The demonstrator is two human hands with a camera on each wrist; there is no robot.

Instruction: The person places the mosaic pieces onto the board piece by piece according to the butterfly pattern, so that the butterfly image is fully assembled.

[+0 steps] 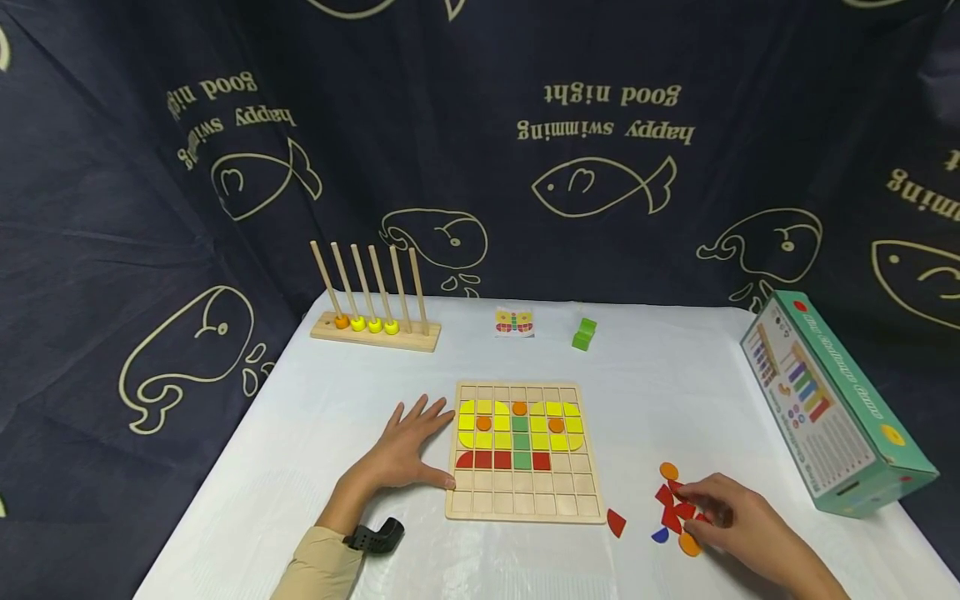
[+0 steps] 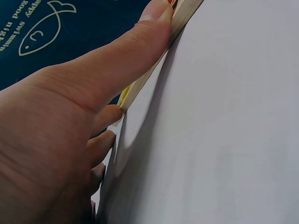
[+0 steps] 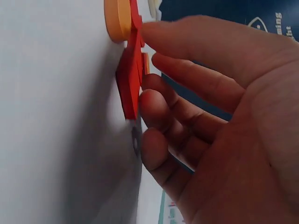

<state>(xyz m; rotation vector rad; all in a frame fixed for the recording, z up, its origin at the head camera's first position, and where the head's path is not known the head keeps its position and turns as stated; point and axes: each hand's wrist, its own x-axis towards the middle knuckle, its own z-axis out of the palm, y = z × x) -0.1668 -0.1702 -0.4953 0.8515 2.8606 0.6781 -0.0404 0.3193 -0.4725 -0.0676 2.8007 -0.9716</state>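
Observation:
A square wooden grid board [image 1: 525, 503] lies on the table with flat yellow, orange, green and red pieces set in its upper rows. My left hand [image 1: 408, 448] is spread at the board's left side, its thumb resting on the edge; the left wrist view shows that thumb [image 2: 135, 51] against the board's wooden rim. To the right of the board, my right hand [image 1: 738, 521] reaches over a loose cluster of red pieces [image 1: 671, 518], fingers bent and apart. Up close in the right wrist view, the thumb and fingertips are right at the red pieces [image 3: 131, 77].
One red quarter piece [image 1: 616, 522] lies off the board's lower right corner. Near the cluster are orange discs [image 1: 669, 472] and a blue half-disc [image 1: 660, 535]. Behind stand a peg rack [image 1: 375, 333], a pattern card [image 1: 513, 322] and green blocks [image 1: 584, 333]. A green box [image 1: 832, 408] stands at right.

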